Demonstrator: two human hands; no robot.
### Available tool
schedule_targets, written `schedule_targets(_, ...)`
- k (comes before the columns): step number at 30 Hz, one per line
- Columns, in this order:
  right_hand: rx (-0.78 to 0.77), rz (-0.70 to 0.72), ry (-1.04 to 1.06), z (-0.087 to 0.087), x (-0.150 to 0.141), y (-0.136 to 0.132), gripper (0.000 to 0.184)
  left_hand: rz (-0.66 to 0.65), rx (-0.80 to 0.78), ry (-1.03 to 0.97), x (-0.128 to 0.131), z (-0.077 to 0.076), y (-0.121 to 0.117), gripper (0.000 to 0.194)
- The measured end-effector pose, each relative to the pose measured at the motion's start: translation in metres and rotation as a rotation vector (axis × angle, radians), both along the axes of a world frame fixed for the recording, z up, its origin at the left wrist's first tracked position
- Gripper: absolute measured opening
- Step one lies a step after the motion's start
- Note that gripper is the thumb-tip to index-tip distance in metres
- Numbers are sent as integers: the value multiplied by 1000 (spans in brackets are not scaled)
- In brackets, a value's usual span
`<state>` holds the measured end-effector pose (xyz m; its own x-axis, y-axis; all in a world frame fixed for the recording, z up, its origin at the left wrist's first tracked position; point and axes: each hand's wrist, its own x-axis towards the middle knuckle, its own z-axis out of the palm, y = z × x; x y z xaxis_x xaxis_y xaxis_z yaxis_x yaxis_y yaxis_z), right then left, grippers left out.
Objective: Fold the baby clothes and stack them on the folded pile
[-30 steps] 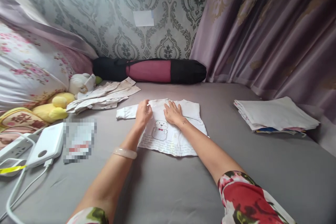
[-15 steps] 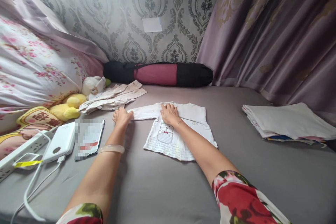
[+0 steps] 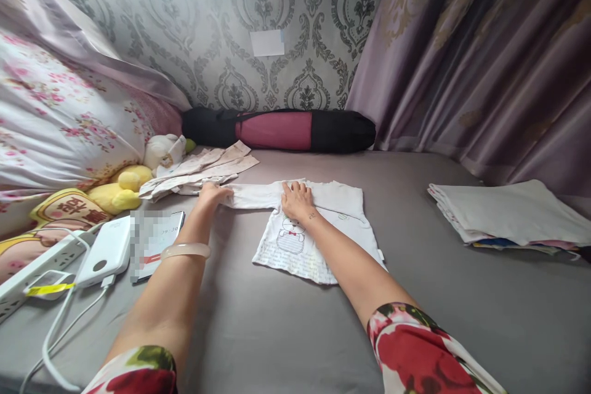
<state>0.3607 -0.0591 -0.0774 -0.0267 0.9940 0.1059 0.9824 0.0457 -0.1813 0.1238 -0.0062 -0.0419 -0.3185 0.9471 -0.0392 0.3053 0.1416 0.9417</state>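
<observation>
Head view: we look over a grey sheet (image 3: pixel 277 338).
Loose clothes (image 3: pixel 194 172): heaped beside toys (image 3: pixel 124 188), probably for easy reach.
Left hand (image 3: pixel 216 192): at the sleeve (image 3: pixel 253 197) end, seemingly straightening it; we cannot tell whether it pinches.
Right hand (image 3: pixel 298 202): gripping nothing, fingers spread, likely steadying our shirt (image 3: pixel 339 246).
Shirt: flat, mid-sheet.
Folded pile (image 3: pixel 512 209): well apart, perhaps keeping it neat.

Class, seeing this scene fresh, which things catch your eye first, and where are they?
A white shirt with a bear print lies on the grey sheet, the left hand at the end of its outstretched sleeve, the right hand on its upper part. Beyond it, before the patterned wall, lies a black and maroon bag. A purple curtain hangs at the right.
</observation>
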Motion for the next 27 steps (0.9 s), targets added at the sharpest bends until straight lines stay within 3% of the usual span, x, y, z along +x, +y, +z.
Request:
schedule_targets(3, -7, -3, -1, 0, -1, 1, 53, 31, -89, -33, 5, 25, 4, 27)
schedule_targets(7, 1, -25, 6, 1, -2, 2, 53, -10, -21, -176, 19, 54, 8, 26)
schedule_targets(12, -4, -43, -1, 2, -5, 6, 48, -59, 108, -359, 50, 70, 2, 27)
schedule_targets(16, -18, -62, 0, 1, -8, 10, 49, -126, 179, -436, 81, 73, -6, 31)
schedule_targets(21, -59, -49, 109, 6, -1, 9, 43, -187, 227, -427, 120, 66, -15, 39)
schedule_targets(24, -86, -36, 495, 14, 19, 9, 37, -176, 240, -431, 139, 59, -19, 39)
schedule_targets(27, -39, -158, 968, 19, 46, 6, 32, -188, 245, -431, 154, 50, -23, 38)
